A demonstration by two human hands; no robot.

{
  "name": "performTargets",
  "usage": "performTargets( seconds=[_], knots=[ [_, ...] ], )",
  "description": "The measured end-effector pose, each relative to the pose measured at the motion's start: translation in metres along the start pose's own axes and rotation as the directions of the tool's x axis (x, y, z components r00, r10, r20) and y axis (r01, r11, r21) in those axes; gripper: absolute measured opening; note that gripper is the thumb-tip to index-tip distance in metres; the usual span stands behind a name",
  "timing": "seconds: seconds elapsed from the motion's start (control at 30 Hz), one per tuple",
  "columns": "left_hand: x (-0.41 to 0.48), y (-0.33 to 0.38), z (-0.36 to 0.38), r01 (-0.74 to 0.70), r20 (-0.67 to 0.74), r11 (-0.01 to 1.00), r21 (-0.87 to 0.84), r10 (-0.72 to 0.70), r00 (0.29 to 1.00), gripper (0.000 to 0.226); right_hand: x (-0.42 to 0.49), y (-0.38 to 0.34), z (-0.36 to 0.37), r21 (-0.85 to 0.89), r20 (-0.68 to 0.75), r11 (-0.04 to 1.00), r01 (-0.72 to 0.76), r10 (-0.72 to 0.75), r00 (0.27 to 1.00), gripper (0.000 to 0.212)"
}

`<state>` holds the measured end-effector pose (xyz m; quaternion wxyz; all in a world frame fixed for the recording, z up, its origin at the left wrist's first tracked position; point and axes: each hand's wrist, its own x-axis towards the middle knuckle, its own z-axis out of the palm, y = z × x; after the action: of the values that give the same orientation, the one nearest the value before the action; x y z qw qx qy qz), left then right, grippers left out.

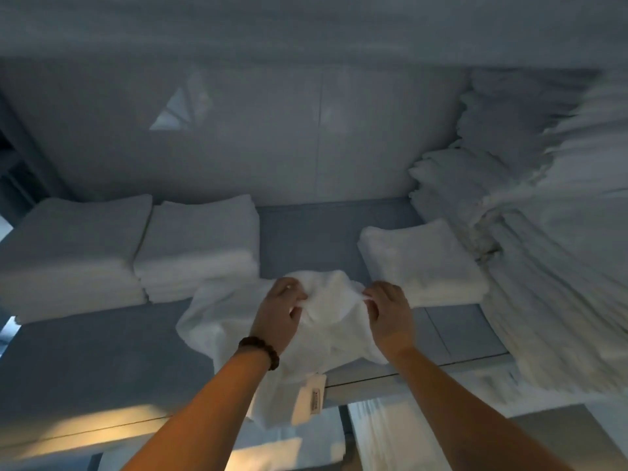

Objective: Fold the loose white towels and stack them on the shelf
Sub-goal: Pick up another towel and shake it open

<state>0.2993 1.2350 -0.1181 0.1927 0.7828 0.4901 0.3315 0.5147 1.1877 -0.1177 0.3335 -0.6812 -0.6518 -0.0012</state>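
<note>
A loose white towel [217, 317] lies crumpled on the grey shelf [102, 362], one end with a label hanging over the front edge. My left hand [280, 314], a dark bead bracelet on its wrist, pinches the towel's upper fold. My right hand [389, 314] pinches the same fold a little to the right. Two stacks of folded white towels [197, 246] stand at the left of the shelf. A single folded towel pile [421, 263] sits at the right, just beyond my right hand.
A tall, uneven heap of white towels [543, 232] fills the right side up to the shelf above. The grey back wall [272, 130] closes the compartment. Below the front edge a lower level shows more white cloth [390, 433].
</note>
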Motion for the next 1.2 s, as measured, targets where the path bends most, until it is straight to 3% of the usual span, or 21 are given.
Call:
performTargets(
  seconds=[0.1,0.2,0.27,0.37,0.5,0.57,0.63,0.77,0.87,1.0,1.2],
  knots=[
    [-0.032,-0.023,0.016,0.083,0.173,0.995,0.049,-0.09,0.981,0.02,-0.034,0.005,0.017,-0.005,0.105,0.995,0.098,-0.097,0.99,0.023],
    [-0.054,-0.038,0.018,0.104,0.283,0.993,0.055,-0.115,0.952,0.023,-0.053,0.004,0.027,-0.01,0.23,1.0,0.02,-0.017,0.973,0.023],
    [-0.06,-0.041,0.013,0.123,0.21,0.991,0.058,-0.133,0.969,0.041,-0.053,-0.003,0.03,0.014,0.186,0.999,-0.046,0.042,0.982,0.015],
    [-0.054,-0.044,0.003,0.249,0.015,0.968,0.001,-0.249,0.968,0.062,-0.036,-0.022,0.03,0.063,0.131,0.995,-0.072,0.063,0.989,0.035],
    [-0.033,-0.05,-0.002,0.368,0.29,0.924,-0.107,-0.326,0.9,0.086,-0.006,-0.045,0.037,0.04,0.369,0.999,0.002,-0.016,0.929,0.054],
    [-0.025,-0.049,0.003,0.328,0.391,0.944,-0.047,-0.284,0.875,0.085,0.006,-0.054,0.042,-0.012,0.477,0.993,0.113,-0.094,0.874,0.066],
    [-0.023,-0.048,0.008,0.278,0.397,0.96,0.008,-0.259,0.881,0.07,0.011,-0.059,0.047,-0.03,0.562,0.98,0.195,-0.145,0.814,0.07],
    [-0.028,-0.04,0.002,0.192,0.272,0.979,-0.074,-0.165,0.948,0.027,0.009,-0.065,0.048,0.016,0.633,0.983,0.181,-0.15,0.759,0.049],
    [-0.025,-0.029,-0.014,0.078,0.202,0.99,-0.119,-0.052,0.978,0.013,0.012,-0.073,0.041,0.167,0.584,0.981,0.099,-0.179,0.791,0.033],
    [-0.009,-0.015,-0.043,-0.002,0.138,0.992,-0.127,0.02,0.99,0.012,0.027,-0.091,0.023,0.382,0.543,0.919,-0.1,-0.136,0.829,0.025],
    [0.015,0.005,-0.086,-0.159,0.009,0.984,-0.078,0.16,0.987,0.011,0.054,-0.117,0.007,0.453,0.484,0.885,-0.108,-0.143,0.863,0.02]
  ],
)
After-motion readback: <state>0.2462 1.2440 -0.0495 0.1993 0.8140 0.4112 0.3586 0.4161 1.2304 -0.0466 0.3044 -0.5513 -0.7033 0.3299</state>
